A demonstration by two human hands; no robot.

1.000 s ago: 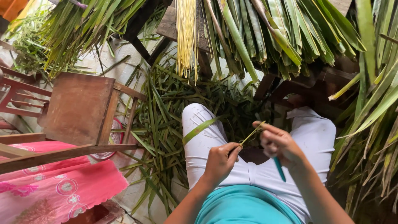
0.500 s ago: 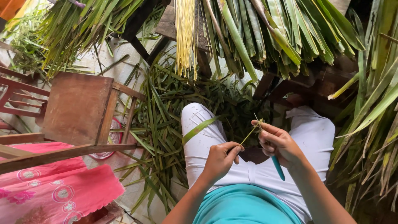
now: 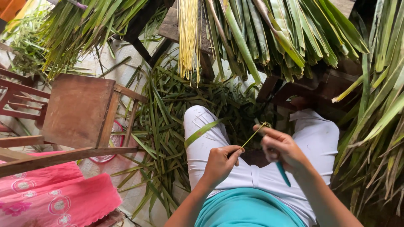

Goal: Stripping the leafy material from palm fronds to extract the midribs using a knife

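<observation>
My left hand pinches the near end of a thin yellow-green leaf midrib over my lap. A green leaf strip hangs from it across my left knee. My right hand holds the far end of the midrib with its fingertips and also grips a small knife with a teal handle that points down toward my waist. The knife's blade is hidden by the fingers. I sit in white trousers and a teal top.
A heap of cut green leaf strips covers the floor ahead. Bundles of palm leaves and pale yellow midribs hang over a dark bench. A wooden chair stands left, pink cloth below it. More fronds lean at right.
My right hand has slid a little up and left along the midrib, which now shows a curled tip. My left hand has stayed almost still. The view has shifted slightly.
</observation>
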